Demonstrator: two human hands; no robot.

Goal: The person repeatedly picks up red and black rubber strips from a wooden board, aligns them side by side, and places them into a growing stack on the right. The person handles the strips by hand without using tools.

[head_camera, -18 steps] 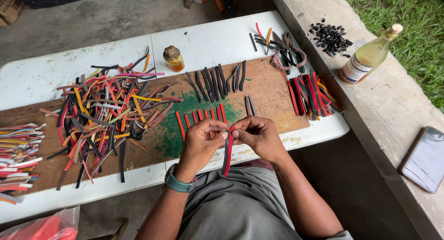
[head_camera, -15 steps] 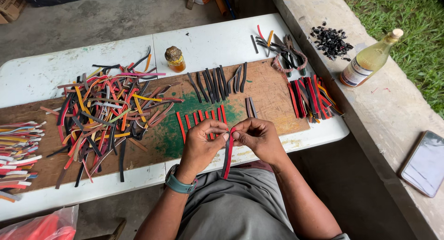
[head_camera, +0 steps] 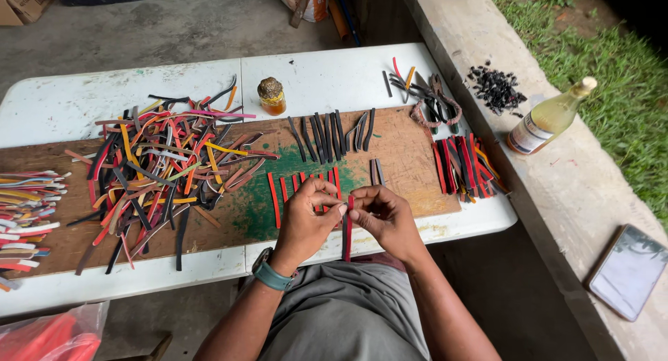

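Note:
My left hand [head_camera: 306, 218] and my right hand [head_camera: 384, 218] meet at the table's near edge, both pinching the top of a red and black strip [head_camera: 347, 230] that hangs straight down between them. A teal watch sits on my left wrist. Just beyond my fingers, several short red strips [head_camera: 280, 191] lie side by side on a green-stained patch of the wooden board [head_camera: 402, 142]. A row of black strips [head_camera: 325, 132] lies farther back on the board.
A big heap of mixed coloured strips [head_camera: 160, 167] covers the board's left half; more lie at the far left [head_camera: 24, 211]. A small amber jar [head_camera: 271, 96], a glass bottle [head_camera: 546, 119] on the concrete ledge, black bits [head_camera: 495, 88] and a tablet [head_camera: 627, 269] are around.
The strip between my hands now hangs straight down rather than slanted; my fingers have shifted slightly along its top. The camera view has drifted a little.

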